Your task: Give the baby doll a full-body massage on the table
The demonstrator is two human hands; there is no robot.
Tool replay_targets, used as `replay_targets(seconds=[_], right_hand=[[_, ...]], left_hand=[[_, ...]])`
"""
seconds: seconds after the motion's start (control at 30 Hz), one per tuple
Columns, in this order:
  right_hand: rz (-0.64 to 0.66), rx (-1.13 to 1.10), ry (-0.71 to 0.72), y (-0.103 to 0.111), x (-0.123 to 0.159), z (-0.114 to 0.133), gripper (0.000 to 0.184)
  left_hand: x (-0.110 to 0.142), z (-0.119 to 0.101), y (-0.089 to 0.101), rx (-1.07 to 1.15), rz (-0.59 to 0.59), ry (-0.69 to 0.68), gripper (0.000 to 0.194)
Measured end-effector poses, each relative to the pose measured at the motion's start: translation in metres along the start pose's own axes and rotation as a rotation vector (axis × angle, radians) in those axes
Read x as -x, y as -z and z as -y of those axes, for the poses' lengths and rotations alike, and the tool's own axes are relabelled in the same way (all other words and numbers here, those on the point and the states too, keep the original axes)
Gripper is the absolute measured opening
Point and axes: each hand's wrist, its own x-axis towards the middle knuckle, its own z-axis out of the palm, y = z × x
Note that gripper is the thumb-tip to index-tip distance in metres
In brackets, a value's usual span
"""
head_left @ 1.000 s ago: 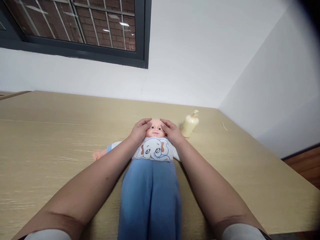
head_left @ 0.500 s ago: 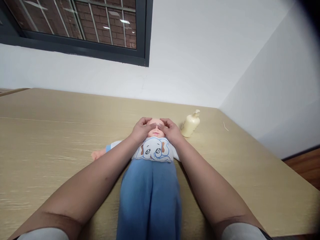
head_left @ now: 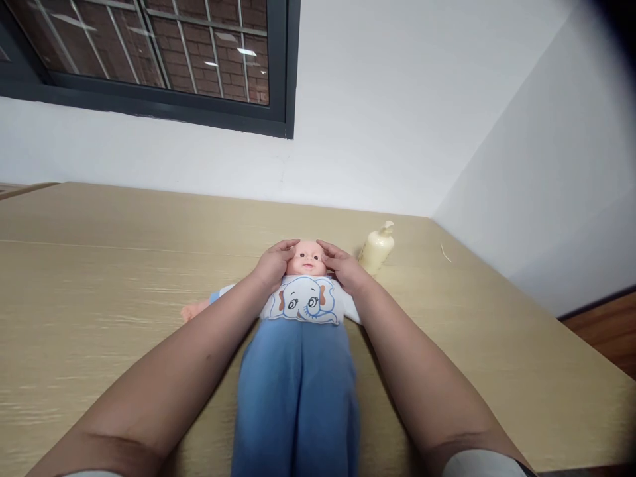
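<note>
A baby doll lies face up on the table, dressed in a white top with an elephant face and blue trousers. My left hand is cupped along the left side of the doll's head, fingers at the temple and thumb by the cheek. On the opposite side, my right hand holds the head the same way. Between the hands the doll's eyes and mouth show. One doll arm sticks out past my left forearm; the other is partly hidden behind my right forearm.
A cream pump bottle stands just beyond my right hand. Further right, a short pale string lies on the wooden table. White walls border the table behind and at the right; a barred window is above.
Both thumbs have moved outward from the middle of the doll's face to its sides, uncovering the eyes. The hands still rest on the head.
</note>
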Motion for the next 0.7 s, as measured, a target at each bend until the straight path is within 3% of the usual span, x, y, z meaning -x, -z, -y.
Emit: replay_targets(seconds=[0.3, 0.47, 0.7], right_hand=[[-0.1, 0.138, 0.119, -0.01, 0.001, 0.009, 0.059], [-0.129, 0.169, 0.117, -0.013, 0.001, 0.011, 0.051], [-0.073, 0.016, 0.05, -0.006, -0.007, -0.002, 0.045]], left_hand=[[0.013, -0.01, -0.007, -0.14, -0.014, -0.117, 0.055], [0.012, -0.009, -0.008, -0.186, -0.02, -0.13, 0.052], [0.004, -0.001, -0.004, -0.106, -0.011, -0.089, 0.04]])
